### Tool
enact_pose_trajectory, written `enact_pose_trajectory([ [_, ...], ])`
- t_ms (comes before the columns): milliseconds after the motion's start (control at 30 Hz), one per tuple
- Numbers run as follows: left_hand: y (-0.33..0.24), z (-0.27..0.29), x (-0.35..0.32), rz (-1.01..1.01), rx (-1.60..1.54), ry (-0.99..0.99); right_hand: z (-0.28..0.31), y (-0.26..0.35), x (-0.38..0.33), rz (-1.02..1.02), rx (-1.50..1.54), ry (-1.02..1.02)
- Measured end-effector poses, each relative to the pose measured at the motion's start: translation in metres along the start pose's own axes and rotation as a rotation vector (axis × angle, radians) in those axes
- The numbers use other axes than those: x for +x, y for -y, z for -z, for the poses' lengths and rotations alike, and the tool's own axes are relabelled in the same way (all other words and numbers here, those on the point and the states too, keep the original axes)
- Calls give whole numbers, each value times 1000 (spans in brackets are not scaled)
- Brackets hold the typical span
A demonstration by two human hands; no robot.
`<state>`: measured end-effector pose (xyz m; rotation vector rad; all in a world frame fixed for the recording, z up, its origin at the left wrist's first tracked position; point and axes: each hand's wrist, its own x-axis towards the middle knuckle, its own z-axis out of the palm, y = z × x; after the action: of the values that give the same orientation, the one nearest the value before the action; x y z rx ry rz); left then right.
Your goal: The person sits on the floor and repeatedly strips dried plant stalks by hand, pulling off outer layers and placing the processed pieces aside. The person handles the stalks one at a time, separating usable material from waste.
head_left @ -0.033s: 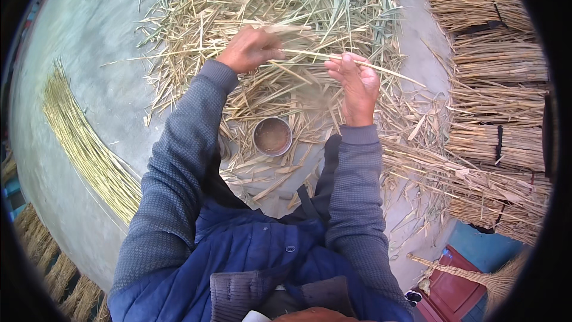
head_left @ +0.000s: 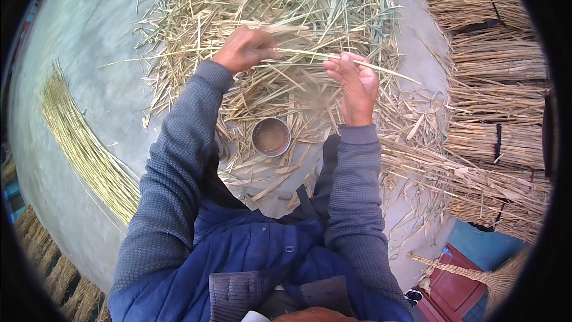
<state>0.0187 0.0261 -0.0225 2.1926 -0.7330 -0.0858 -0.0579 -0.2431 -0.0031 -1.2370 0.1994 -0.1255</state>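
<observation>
A long, pale straw-coloured reed stalk (head_left: 305,53) runs crosswise between my hands. My left hand (head_left: 245,49) is closed around it, its fingertips partly hidden behind the back of the hand. The thin end reaches leftward past that hand over the grey floor. To the right, my right hand (head_left: 356,88) has the stalk pinched between thumb and fingers, palm turned up, with the thicker end sticking out beyond. Beneath both hands spreads a heap of dry leaves and husks (head_left: 220,9), greener at its far right.
Close to my knees sits a round metal tin (head_left: 271,137). A bundle of peeled yellowish stalks (head_left: 89,149) lies at left. Several bundles of unpeeled reeds (head_left: 497,59) are stacked along the right. A straw broom (head_left: 476,274) rests across a dark red panel (head_left: 456,292) at lower right.
</observation>
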Motion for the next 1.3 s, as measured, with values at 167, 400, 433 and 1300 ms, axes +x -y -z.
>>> enact_pose_trajectory([
  [167,0,33,-11,114,514,-60,17,20,6,52,20,-132],
  [400,-52,-25,10,-137,-273,-134,-10,1,-8,-24,29,13],
  [433,-54,-29,12,-65,-211,-145,-11,1,-9,-41,41,31],
  [1300,-62,-28,10,28,-310,-129,-15,1,-7,58,-146,103],
])
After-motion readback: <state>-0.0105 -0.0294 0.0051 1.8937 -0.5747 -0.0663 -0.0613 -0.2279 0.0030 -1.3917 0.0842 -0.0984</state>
